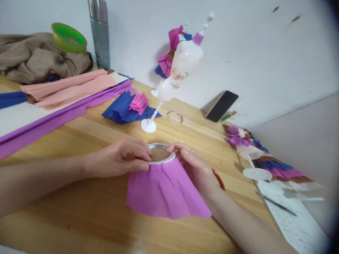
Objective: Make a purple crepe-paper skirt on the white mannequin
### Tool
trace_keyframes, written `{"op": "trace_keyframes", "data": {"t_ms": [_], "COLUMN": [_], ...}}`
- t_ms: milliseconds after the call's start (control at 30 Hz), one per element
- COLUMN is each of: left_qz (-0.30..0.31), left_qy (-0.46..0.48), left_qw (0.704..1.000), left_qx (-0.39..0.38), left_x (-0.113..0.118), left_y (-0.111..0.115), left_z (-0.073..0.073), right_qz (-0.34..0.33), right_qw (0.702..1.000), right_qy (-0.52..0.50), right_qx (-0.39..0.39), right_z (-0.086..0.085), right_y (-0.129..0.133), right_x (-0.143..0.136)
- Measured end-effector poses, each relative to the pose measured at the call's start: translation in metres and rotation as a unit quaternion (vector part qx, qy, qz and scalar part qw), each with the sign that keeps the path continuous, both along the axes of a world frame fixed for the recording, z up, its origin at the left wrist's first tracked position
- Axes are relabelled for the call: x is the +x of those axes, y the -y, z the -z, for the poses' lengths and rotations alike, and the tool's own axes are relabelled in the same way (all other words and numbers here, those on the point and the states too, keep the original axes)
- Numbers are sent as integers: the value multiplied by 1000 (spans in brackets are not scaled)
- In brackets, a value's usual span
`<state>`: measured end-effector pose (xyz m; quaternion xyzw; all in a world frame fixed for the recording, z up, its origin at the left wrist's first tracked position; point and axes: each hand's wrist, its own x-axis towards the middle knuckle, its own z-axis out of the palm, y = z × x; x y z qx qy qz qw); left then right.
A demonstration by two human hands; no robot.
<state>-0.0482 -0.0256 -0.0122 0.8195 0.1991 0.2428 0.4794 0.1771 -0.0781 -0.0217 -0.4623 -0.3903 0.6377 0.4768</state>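
A white ring point(162, 162) is held level above the wooden table point(79, 208), with purple crepe paper point(164, 194) hanging in gathers from its near edge. My left hand point(124, 158) pinches the ring and the paper's top edge at the left, fingers inside and thumb outside. On the right side my right hand point(194, 167) grips the ring, a fingertip over its rim; part of that hand is behind the paper. The table shows through the ring's opening.
Beyond the ring stands a white doll form point(168, 90) on a round base. Folded blue paper point(118, 107), a tape roll point(174, 117) and a phone point(222, 106) lie nearby. Long paper sheets point(69, 106) are at left; a decorated figure point(249, 151) and a notebook point(291, 218) at right.
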Motion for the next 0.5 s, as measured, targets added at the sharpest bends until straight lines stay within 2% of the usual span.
{"op": "trace_keyframes", "data": {"t_ms": [133, 267, 400, 500], "left_qz": [13, 37, 12, -5], "left_qy": [6, 78, 118, 88], "left_qw": [999, 994, 992, 994], "left_qx": [44, 68, 41, 61], "left_x": [1, -5, -9, -4], "left_y": [-1, -5, -3, 3], "left_z": [-2, 6, 9, 3], "right_qz": [8, 3, -1, -9], "right_qw": [1000, 999, 998, 998], "right_qy": [-18, -45, -57, -51], "right_qx": [-19, -29, -32, -28], "right_z": [1, 0, -4, -8], "right_y": [-2, -2, 0, 2], "right_x": [0, -1, -3, -4]}}
